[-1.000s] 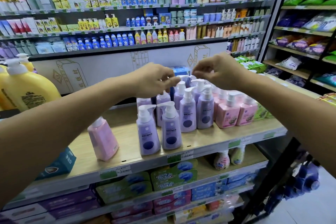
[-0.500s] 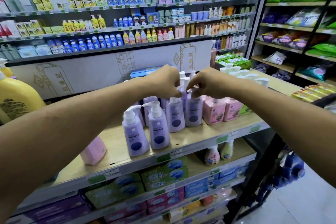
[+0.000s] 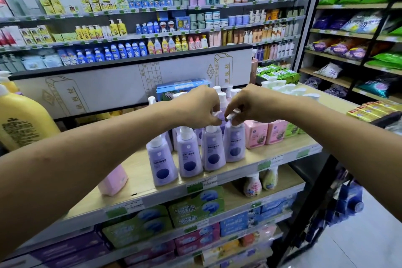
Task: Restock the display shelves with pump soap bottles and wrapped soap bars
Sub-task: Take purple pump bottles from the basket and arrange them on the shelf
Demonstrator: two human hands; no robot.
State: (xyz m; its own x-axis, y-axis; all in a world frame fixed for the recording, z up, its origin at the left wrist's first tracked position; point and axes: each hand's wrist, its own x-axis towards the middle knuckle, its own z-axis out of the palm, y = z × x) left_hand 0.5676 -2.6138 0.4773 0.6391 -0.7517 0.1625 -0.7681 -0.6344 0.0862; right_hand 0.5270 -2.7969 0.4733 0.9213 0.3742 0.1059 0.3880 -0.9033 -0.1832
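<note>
Several purple pump soap bottles stand in rows on the wooden top shelf (image 3: 250,162). My left hand (image 3: 196,107) pinches the white pump head of one purple bottle (image 3: 212,150) in the front row. Beside it, my right hand (image 3: 249,104) pinches the pump head of the neighbouring purple bottle (image 3: 234,143). Two more purple bottles (image 3: 162,164) stand to their left. Pink pump bottles (image 3: 255,134) sit to the right, and one pink bottle (image 3: 114,179) stands apart at the left, partly behind my forearm.
A large yellow bottle (image 3: 24,119) stands at the far left. A blue box (image 3: 180,88) lies behind the purple bottles. Lower shelves hold wrapped soap packs (image 3: 195,205). Yellow packs (image 3: 374,111) and a black rack upright (image 3: 313,200) are at the right; a stocked wall shelf runs behind.
Both hands have come down and nearer, from the back-row pumps onto the pump heads of two front-row purple bottles. The view has shifted closer and slightly right.
</note>
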